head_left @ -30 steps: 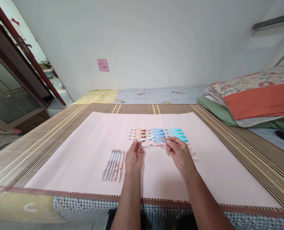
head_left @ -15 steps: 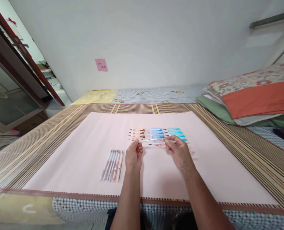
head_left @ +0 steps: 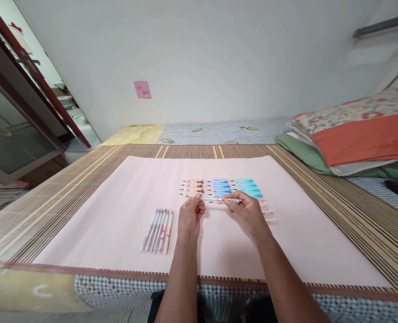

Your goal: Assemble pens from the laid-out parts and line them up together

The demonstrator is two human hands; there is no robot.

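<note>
My left hand (head_left: 190, 217) and my right hand (head_left: 248, 211) both pinch the ends of one thin white pen (head_left: 215, 199), held level just above a pink sheet (head_left: 118, 215). Right behind the pen lie three short rows of pens: orange ones (head_left: 192, 187), blue ones (head_left: 221, 187) and teal ones (head_left: 248, 187). More pale pens (head_left: 268, 214) lie partly hidden under my right hand. A bundle of several white pens (head_left: 158, 225) rests side by side to the left of my left hand.
The pink sheet lies on a striped woven mat (head_left: 51, 197) over a bed. Folded bedding and an orange pillow (head_left: 360, 134) are stacked at the right. A white wall with a pink note (head_left: 142, 89) is behind; a doorway (head_left: 34, 89) is at the left.
The white pen was tilted in my left hand with its tip up to the right. Now it lies level and my right hand has taken hold of its other end.
</note>
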